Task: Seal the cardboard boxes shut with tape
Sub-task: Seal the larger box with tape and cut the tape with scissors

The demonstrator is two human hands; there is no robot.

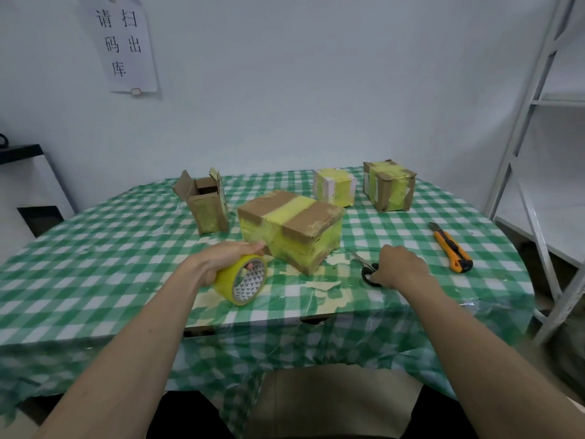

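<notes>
The cloth over my bench [126, 248] is a green and white check. The tape roll [242, 278] in my left hand [221, 258] is yellow, its core printed with small grey triangles on white. The big box [289, 231] is brown cardboard crossed by a yellow band. The open box [204, 204] is brown too. The small box [335, 186] is pale pink under yellow tape. The knife [451, 247] is orange and black. The scissors' handles [368, 275] are black.

Orange utility knife [452, 247], wall notice [124, 42]
</notes>
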